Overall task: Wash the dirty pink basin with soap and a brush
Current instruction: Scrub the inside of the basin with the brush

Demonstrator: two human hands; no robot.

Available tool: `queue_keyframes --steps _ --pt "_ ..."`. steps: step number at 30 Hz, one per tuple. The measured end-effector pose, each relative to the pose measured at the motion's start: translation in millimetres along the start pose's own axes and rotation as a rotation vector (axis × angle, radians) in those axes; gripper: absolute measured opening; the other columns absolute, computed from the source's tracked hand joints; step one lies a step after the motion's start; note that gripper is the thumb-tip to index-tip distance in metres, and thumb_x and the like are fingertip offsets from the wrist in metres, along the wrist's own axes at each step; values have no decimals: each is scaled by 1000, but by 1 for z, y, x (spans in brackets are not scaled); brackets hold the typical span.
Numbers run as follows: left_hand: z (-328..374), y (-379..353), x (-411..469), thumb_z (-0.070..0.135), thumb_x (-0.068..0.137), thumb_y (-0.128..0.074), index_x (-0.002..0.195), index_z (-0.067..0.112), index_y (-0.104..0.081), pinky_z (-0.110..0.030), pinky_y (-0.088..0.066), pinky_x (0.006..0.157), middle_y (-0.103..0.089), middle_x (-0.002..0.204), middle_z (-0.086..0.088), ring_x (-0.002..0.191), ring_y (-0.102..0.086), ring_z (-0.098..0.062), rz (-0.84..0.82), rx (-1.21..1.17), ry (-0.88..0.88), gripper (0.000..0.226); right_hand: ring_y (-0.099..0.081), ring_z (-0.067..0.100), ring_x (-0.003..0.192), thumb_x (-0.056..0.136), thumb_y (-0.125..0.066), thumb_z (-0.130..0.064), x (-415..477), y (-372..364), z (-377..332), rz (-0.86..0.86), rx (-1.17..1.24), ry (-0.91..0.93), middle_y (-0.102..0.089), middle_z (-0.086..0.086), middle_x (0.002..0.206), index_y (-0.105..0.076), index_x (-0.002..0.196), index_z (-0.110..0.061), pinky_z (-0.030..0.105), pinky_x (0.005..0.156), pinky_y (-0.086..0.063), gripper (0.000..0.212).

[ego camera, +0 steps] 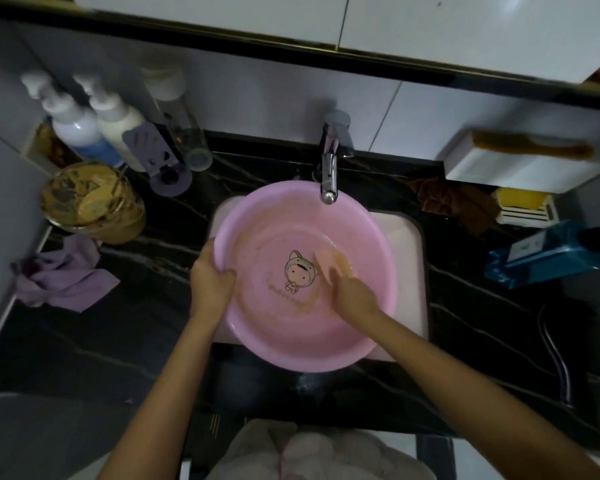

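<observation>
basin: pink basin (291, 230) in sink (411, 271), near rim overhanging sink's front edge, faucet (328, 174) spout above far rim | inside: brownish smears, brush (331, 263) on basin floor | hands: left hand (210, 277) grips left rim; right hand (352, 289) holds brush, blurred | edges: purple cloth (63, 275) on surface (118, 341), well apart

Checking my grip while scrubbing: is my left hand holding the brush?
No, the left hand grips the pink basin at its rim; the right hand holds the brush.
</observation>
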State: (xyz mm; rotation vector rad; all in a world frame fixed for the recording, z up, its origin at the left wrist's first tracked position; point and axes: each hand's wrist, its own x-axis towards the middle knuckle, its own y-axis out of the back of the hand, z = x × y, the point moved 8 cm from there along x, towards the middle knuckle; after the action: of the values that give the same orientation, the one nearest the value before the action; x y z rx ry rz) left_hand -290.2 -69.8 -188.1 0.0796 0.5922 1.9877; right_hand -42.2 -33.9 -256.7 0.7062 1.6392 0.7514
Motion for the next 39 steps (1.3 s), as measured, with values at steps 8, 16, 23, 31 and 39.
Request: queue_keyframes --steps 8,16,23,31,39 --pt "-7 -2 -3 -10 78 -55 128 7 -50 -26 -45 76 -56 107 -5 97 -53 -17 -55 -8 40 53 -59 29 99 93 -41 -13 -44 -21 -10 -170 -172 118 -53 12 119 -34 135 -17 33 66 -43 43" --pt "-8 -2 -1 -9 78 -56 129 7 -49 -22 -42 73 -56 107 -5 97 -53 -18 -87 19 33 54 -59 28 106 96 -38 -9 -56 -14 3 -260 -202 -117 -55 12 123 -37 134 -10 32 81 -48 38" --pt "-10 -3 2 -6 78 -60 130 10 -47 -25 -41 75 -53 107 0 98 -51 -15 -96 45 44 56 -56 30 111 95 -42 -9 -44 -29 -61 -218 -91 -50 -50 14 129 -15 147 -7 35 81 -46 58" --pt "-12 -4 0 -2 79 -59 132 13 -46 -28 -43 77 -54 107 1 97 -52 -15 -94 55 65 56 -50 32 120 96 -45 -11 -75 -42 -75 -390 -128 0 -46 18 137 -24 144 -2 39 98 -42 53" --pt "-14 -1 0 -3 79 -59 136 13 -44 -26 -39 81 -52 111 0 100 -49 -14 -89 63 70 61 -60 28 94 99 -32 -16 23 41 -26 29 -183 80 -59 11 111 -8 151 -25 33 67 -41 58"
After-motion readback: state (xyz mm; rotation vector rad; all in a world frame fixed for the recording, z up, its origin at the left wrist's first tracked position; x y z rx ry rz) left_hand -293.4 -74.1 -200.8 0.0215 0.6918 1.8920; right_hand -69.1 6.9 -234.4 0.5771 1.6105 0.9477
